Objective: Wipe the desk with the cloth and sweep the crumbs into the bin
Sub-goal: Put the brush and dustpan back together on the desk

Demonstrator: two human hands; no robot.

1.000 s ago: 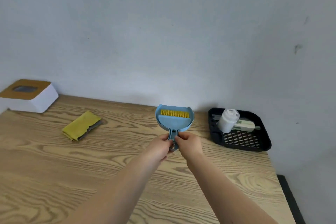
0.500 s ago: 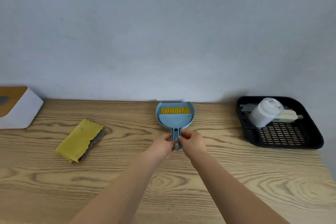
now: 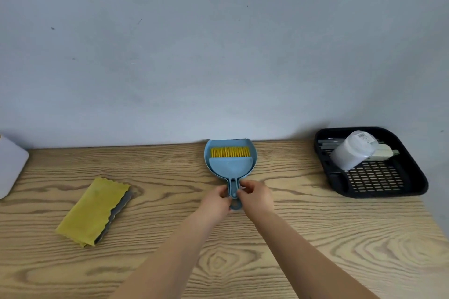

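A blue dustpan lies flat on the wooden desk near the wall, with a blue brush with yellow bristles nested in it. My left hand and my right hand pinch the stacked handles from either side. A folded yellow cloth with a grey layer under it lies on the desk to the left, apart from both hands. No crumbs or bin can be made out.
A black slotted tray at the back right holds a white tub lying on its side and a pale bar-shaped item. A white box sits at the far left edge. The grey wall rises just behind the dustpan.
The view has swung left and down, so the tray now sits further right. The dustpan set has come down flat onto the desk; both hands stay on its handle.
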